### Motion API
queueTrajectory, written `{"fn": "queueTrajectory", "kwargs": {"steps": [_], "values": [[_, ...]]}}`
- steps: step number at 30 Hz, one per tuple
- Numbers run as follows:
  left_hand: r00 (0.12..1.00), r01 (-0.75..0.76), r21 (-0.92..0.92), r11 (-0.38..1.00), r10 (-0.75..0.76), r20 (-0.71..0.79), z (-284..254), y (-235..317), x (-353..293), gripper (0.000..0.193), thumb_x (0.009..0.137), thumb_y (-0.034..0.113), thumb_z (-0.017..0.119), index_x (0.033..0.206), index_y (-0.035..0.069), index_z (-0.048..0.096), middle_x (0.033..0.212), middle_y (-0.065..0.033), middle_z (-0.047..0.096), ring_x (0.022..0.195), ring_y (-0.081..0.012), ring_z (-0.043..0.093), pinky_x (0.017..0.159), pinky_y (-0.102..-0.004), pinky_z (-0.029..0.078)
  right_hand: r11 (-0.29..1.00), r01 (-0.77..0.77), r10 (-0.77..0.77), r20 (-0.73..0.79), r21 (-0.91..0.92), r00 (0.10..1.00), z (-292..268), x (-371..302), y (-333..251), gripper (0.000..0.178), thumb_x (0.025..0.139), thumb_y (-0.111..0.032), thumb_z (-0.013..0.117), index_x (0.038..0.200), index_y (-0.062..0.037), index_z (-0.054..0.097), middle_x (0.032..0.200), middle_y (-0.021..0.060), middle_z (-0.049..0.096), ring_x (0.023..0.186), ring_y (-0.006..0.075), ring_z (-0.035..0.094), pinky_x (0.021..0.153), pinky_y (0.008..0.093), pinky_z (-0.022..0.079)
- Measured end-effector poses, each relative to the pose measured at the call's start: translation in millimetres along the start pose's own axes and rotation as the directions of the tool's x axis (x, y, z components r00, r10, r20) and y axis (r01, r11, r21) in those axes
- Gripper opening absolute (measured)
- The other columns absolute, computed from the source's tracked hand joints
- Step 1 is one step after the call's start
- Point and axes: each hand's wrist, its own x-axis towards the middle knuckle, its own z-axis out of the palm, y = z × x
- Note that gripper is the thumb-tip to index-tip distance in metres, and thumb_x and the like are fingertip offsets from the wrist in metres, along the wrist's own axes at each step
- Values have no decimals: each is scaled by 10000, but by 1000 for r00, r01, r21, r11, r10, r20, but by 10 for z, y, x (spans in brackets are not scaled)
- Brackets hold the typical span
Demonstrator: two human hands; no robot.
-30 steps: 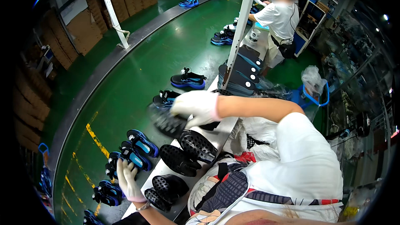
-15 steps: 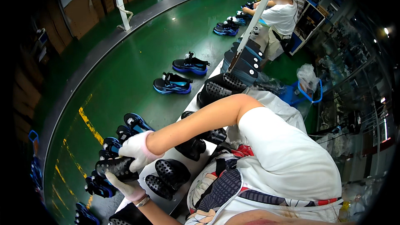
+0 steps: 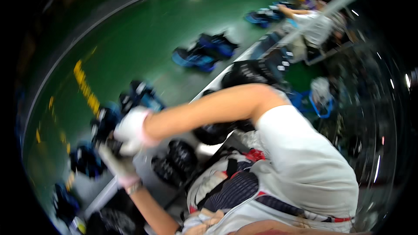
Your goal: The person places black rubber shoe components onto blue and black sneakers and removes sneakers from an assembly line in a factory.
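Both my hands wear whitish gloves and come together at the left side of the bench, blurred by motion. My right hand (image 3: 132, 132) reaches across from the upper side, its fingers closed on a dark piece (image 3: 114, 145). From below, my left hand (image 3: 116, 164), with a band at its wrist, grips the same piece. Most of it is hidden by the gloves; half a second ago it showed as a black, foot-shaped piece with round studs. Dark shoes with blue soles (image 3: 106, 119) are just beyond my hands. More black studded pieces (image 3: 174, 161) rest near my right forearm.
More black-and-blue shoes (image 3: 204, 52) stand on the green surface (image 3: 143, 39) farther off. Black pieces (image 3: 111, 222) lie at the lower left. A co-worker in a white top (image 3: 315, 26) is at the far right, behind a slanted white post (image 3: 335, 6). A blue basket (image 3: 321, 104) holds clear plastic.
The whole view has shifted and blurred. My hands remain together on the dark piece, which now shows less between the gloves. The farther shoes appear higher up and closer together.
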Motion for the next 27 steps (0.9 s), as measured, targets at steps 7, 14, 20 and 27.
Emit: {"fn": "queueTrajectory", "kwargs": {"steps": [7, 14, 20, 27], "values": [[933, -128, 930, 343, 359, -4, -736, -2, -202, 383, 868, 267, 627, 1151, 11, 593, 1062, -151, 617, 909, -245, 621, 821, -347, 486, 969, -128, 138, 36, -209, 990, 103, 245, 21, 491, 832, -464, 486, 955, -12, 630, 913, 205, 660, 865, 345, 641, 779, 420, 504], [851, -270, 958, 96, 489, 191, -1108, -252, 14, 363, 796, 145, 646, 1128, 18, 576, 1144, -163, 562, 995, -360, 554, 882, -406, 459, 936, -103, 158, 140, -337, 978, 392, 763, -204, 507, 824, -467, 485, 986, -8, 629, 917, 212, 659, 882, 357, 635, 808, 413, 503], [953, -19, 999, -46, 303, 32, -1198, -423, 315, 238, 813, 160, 627, 1011, 29, 606, 1032, -138, 578, 938, -351, 556, 804, -440, 481, 942, -70, 144, 209, -327, 967, 387, 1309, -255, 534, 756, -455, 504, 1022, -23, 670, 985, 203, 660, 940, 341, 632, 834, 400, 498], [892, -108, 992, 66, 446, 68, -1188, -450, 333, 160, 821, 157, 619, 954, 67, 619, 970, -120, 582, 904, -332, 570, 778, -439, 488, 862, -21, 113, 151, -506, 982, 437, 1782, -564, 420, 736, -358, 585, 957, -18, 692, 881, 193, 671, 840, 306, 664, 731, 371, 533]]}}
